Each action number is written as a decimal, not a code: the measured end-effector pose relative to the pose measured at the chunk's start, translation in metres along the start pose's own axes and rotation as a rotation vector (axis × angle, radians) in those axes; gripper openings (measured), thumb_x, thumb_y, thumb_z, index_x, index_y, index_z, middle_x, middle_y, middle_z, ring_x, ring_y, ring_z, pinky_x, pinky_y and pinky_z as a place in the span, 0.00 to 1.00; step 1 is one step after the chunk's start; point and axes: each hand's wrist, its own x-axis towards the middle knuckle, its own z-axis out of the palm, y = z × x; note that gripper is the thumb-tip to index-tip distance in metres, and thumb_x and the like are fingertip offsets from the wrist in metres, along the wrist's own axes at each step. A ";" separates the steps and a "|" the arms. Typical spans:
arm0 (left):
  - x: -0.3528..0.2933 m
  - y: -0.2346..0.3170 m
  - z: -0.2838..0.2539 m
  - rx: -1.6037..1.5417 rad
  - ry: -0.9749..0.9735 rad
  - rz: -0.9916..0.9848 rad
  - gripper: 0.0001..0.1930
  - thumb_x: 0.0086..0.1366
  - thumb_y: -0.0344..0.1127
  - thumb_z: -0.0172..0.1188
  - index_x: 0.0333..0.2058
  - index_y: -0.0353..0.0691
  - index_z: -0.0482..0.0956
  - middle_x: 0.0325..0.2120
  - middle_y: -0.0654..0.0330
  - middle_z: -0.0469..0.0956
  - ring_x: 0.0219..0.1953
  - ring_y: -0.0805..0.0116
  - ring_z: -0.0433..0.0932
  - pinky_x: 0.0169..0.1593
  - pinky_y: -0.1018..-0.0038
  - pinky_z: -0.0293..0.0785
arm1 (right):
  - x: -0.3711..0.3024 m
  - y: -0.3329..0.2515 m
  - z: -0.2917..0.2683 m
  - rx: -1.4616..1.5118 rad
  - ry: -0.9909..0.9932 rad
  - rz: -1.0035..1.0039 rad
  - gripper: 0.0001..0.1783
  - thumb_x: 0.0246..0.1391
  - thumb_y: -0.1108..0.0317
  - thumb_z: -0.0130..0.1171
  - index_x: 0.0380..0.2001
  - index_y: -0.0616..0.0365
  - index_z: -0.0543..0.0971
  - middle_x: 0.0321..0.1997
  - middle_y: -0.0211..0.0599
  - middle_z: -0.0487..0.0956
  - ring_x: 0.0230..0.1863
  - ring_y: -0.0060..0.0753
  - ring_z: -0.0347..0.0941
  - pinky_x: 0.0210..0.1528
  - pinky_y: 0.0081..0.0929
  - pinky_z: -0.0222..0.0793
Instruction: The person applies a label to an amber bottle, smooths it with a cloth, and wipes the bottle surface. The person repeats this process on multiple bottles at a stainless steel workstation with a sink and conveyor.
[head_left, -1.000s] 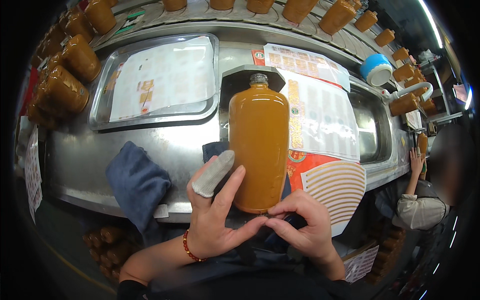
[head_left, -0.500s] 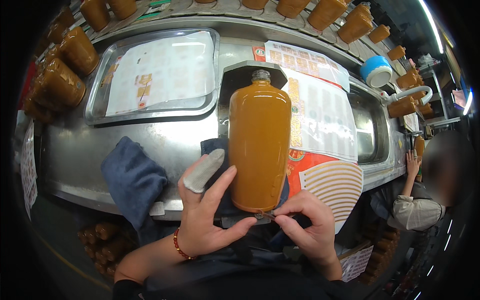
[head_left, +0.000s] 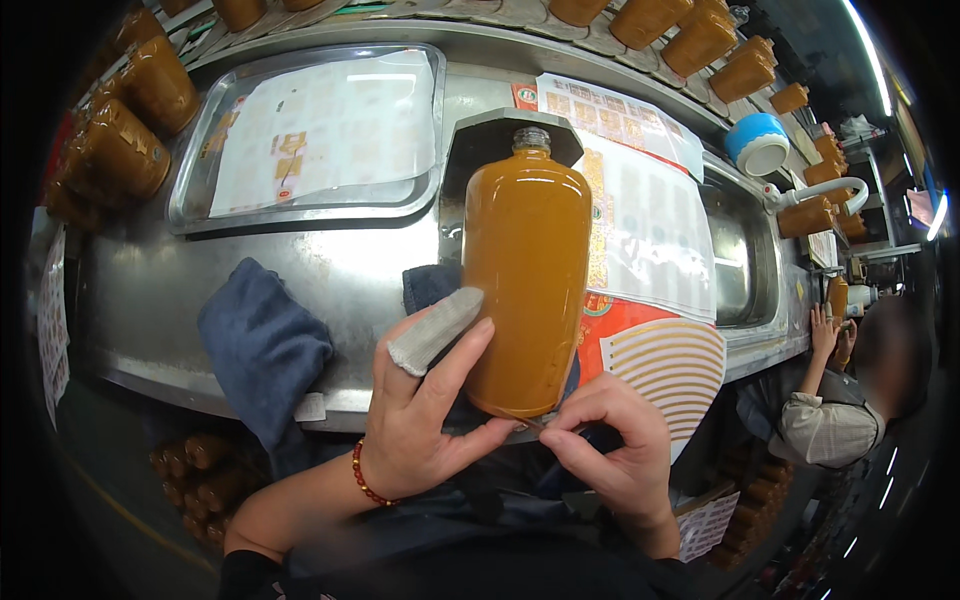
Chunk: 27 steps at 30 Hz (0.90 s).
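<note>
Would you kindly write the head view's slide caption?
Left hand and right hand at the base of a brown bottle.

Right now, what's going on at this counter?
A person's left hand touches a glossy brown bottle whose neck points away, while the right hand pinches a thin strip at the bottle's near end. A blue cloth lies to the left on the metal counter; a co-worker is farther right.

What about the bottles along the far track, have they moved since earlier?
Yes: the bottles have shifted right along the track, judged against the blue-and-white tub.
</note>
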 end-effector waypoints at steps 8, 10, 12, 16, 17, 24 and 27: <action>0.000 -0.002 0.001 -0.018 0.004 0.000 0.46 0.47 0.36 0.80 0.65 0.36 0.69 0.66 0.47 0.64 0.63 0.46 0.66 0.64 0.58 0.65 | 0.002 0.007 0.001 -0.034 0.035 0.021 0.06 0.51 0.78 0.71 0.31 0.62 0.82 0.31 0.37 0.80 0.31 0.28 0.77 0.35 0.22 0.72; -0.001 -0.003 0.002 -0.012 -0.001 -0.002 0.46 0.48 0.37 0.80 0.66 0.36 0.69 0.66 0.47 0.64 0.63 0.46 0.66 0.64 0.58 0.65 | 0.003 0.010 0.001 -0.054 0.044 0.011 0.07 0.50 0.78 0.71 0.31 0.62 0.82 0.31 0.37 0.80 0.31 0.28 0.77 0.34 0.22 0.72; -0.003 -0.003 0.002 -0.005 -0.010 -0.010 0.46 0.48 0.37 0.80 0.66 0.36 0.69 0.66 0.47 0.64 0.63 0.46 0.66 0.65 0.58 0.65 | 0.004 0.011 0.002 -0.075 0.050 0.000 0.07 0.50 0.78 0.72 0.31 0.62 0.82 0.31 0.36 0.80 0.31 0.28 0.77 0.34 0.22 0.71; -0.002 -0.002 0.002 -0.016 -0.009 -0.014 0.46 0.48 0.38 0.80 0.66 0.36 0.69 0.66 0.47 0.64 0.64 0.46 0.66 0.65 0.58 0.65 | 0.004 0.012 0.002 -0.079 0.058 -0.002 0.08 0.50 0.77 0.72 0.30 0.61 0.81 0.30 0.36 0.80 0.30 0.28 0.77 0.33 0.22 0.71; -0.002 -0.002 0.002 -0.014 -0.009 -0.012 0.46 0.48 0.38 0.80 0.66 0.36 0.69 0.66 0.47 0.64 0.64 0.46 0.66 0.65 0.58 0.65 | 0.004 0.013 0.002 -0.085 0.061 -0.011 0.08 0.50 0.77 0.73 0.30 0.61 0.81 0.30 0.36 0.80 0.30 0.28 0.77 0.33 0.22 0.71; -0.003 -0.002 0.002 -0.014 -0.007 -0.010 0.46 0.48 0.38 0.80 0.65 0.36 0.69 0.66 0.47 0.64 0.64 0.46 0.66 0.65 0.58 0.65 | 0.004 0.012 0.003 -0.122 0.071 -0.031 0.08 0.49 0.76 0.73 0.30 0.60 0.81 0.29 0.36 0.80 0.29 0.30 0.76 0.32 0.23 0.70; -0.003 -0.001 0.002 -0.012 0.000 -0.014 0.45 0.49 0.37 0.80 0.65 0.36 0.69 0.66 0.47 0.64 0.64 0.46 0.66 0.65 0.58 0.64 | 0.005 0.012 0.002 -0.135 0.065 -0.037 0.08 0.49 0.77 0.73 0.30 0.60 0.81 0.29 0.36 0.79 0.29 0.30 0.77 0.32 0.23 0.70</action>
